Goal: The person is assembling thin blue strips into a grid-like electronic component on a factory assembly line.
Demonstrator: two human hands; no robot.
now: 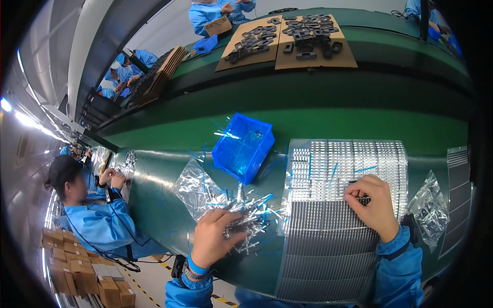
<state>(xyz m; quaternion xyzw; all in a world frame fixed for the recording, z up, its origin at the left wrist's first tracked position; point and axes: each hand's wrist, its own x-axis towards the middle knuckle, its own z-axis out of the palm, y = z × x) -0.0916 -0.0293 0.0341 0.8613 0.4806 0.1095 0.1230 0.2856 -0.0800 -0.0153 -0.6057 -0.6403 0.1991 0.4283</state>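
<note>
My left hand [214, 237] reaches into a loose pile of thin silvery strips [254, 218], some with blue ends. Its thumb and fingers are apart, and nothing shows gripped between them. My right hand [372, 203] rests over a large flat sheet [328, 256]. Thumb and forefinger are pinched together there; whatever they hold is too small to make out, and a dark bit shows under the fingers. The sheet's far part carries rows of bright silvery pieces [328, 174], while its near part shows dark, ruled rows. A few thin blue strips [365, 169] lie on the far part.
A blue bin [242, 149] stands beyond the pile, beside a clear plastic bag [197, 187]. Another bag [430, 210] lies right of the sheet, near a second sheet [457, 200]. Cardboard with black parts [313, 38] lies farther back. A co-worker [97, 205] sits at left.
</note>
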